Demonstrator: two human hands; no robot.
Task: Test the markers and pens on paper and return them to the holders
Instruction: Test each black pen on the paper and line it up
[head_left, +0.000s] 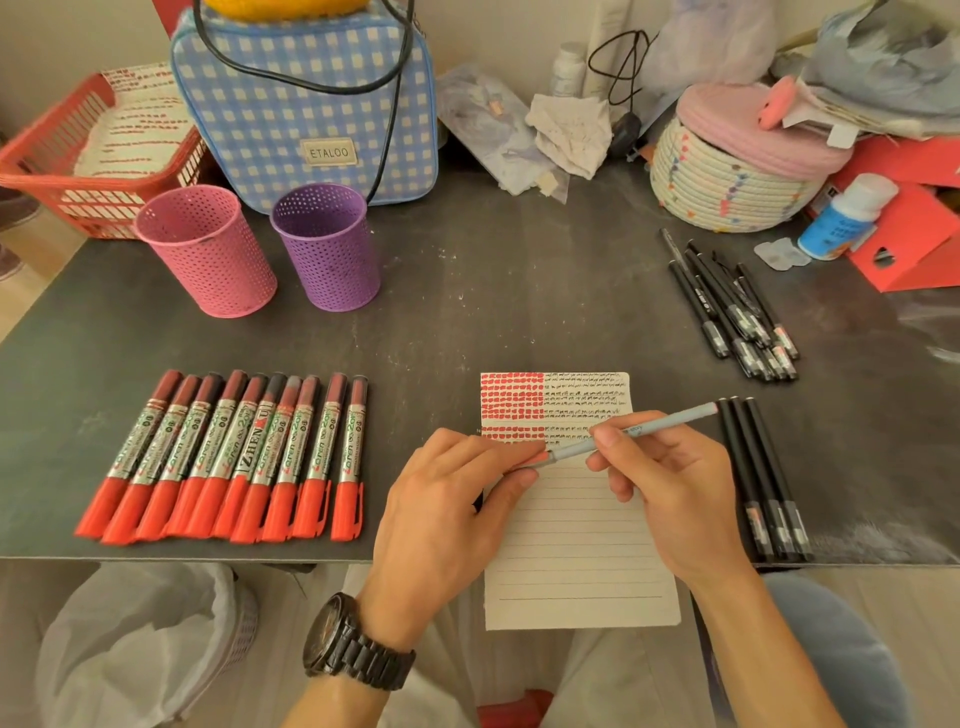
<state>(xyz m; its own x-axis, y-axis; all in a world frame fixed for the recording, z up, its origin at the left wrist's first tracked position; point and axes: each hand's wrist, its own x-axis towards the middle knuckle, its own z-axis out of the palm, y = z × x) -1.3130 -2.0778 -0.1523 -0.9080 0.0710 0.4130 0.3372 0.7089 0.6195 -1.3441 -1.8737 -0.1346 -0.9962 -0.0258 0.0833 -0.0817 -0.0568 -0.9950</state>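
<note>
Left hand (447, 499) pinches grey pen (670, 420) at its red tip, right hand (670, 483) grips barrel, above paper (576, 545). Top rows marked. Markers (228, 457), black pens (737, 312) lie on bench (467, 312); holders (205, 249) look empty, so returning likely not begun.

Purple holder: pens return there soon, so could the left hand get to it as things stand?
Probably yes: bare table lies between the left hand and the purple holder, its mouth open. The fingers now pinch the end of the grey pen, though.
</note>
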